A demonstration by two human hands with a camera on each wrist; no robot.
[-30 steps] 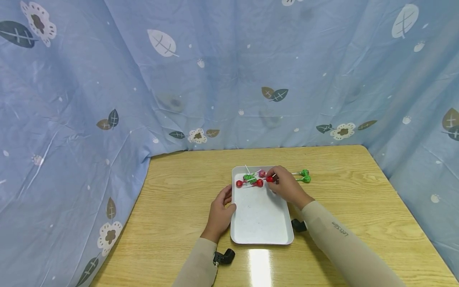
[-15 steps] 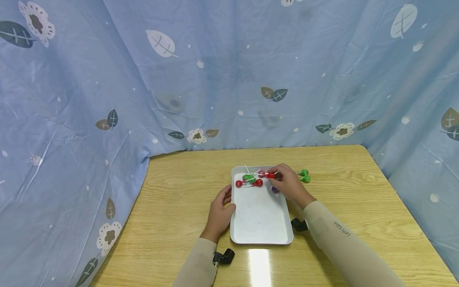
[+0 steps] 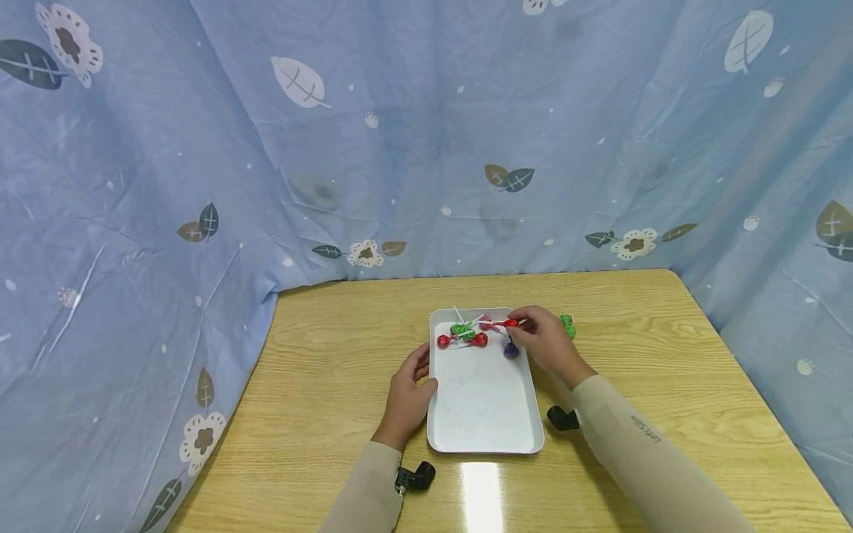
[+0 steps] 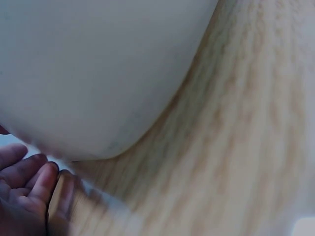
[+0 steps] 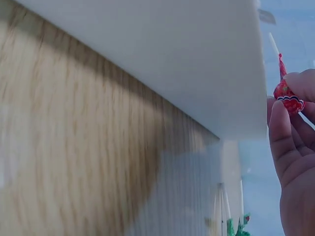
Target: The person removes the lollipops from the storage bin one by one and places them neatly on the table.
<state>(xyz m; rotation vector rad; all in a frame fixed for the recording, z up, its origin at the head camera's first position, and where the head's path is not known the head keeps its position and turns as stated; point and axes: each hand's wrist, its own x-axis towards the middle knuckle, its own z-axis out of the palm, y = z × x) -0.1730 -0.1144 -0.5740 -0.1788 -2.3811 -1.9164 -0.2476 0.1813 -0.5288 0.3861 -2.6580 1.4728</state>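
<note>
Between thumb and fingers, my right hand [image 3: 548, 342] pinches a red-wrapped lollipop [image 5: 288, 96] by its candy end, over the upper right of a white tray [image 3: 486, 407]. Its white stick points left in the head view. Below that hand a purple lollipop [image 3: 511, 351] lies in the tray. Several others lie at the tray's far end, among them a green lollipop [image 3: 460, 330] and two red ones, one being the left red lollipop [image 3: 443, 341]. My left hand [image 3: 409, 396] rests against the tray's left side, fingers relaxed at the outer wall and thumb at the rim.
Two green lollipops [image 3: 569, 327] lie on the wooden table [image 3: 640, 355] just right of the tray, partly hidden by my right hand. A blue patterned curtain [image 3: 426, 148] hangs behind the table and along both sides.
My right hand has shifted slightly right and up with the red lollipop, whose stick now shows pointing left. The purple lollipop has come into view beneath it. My left hand stays put.
</note>
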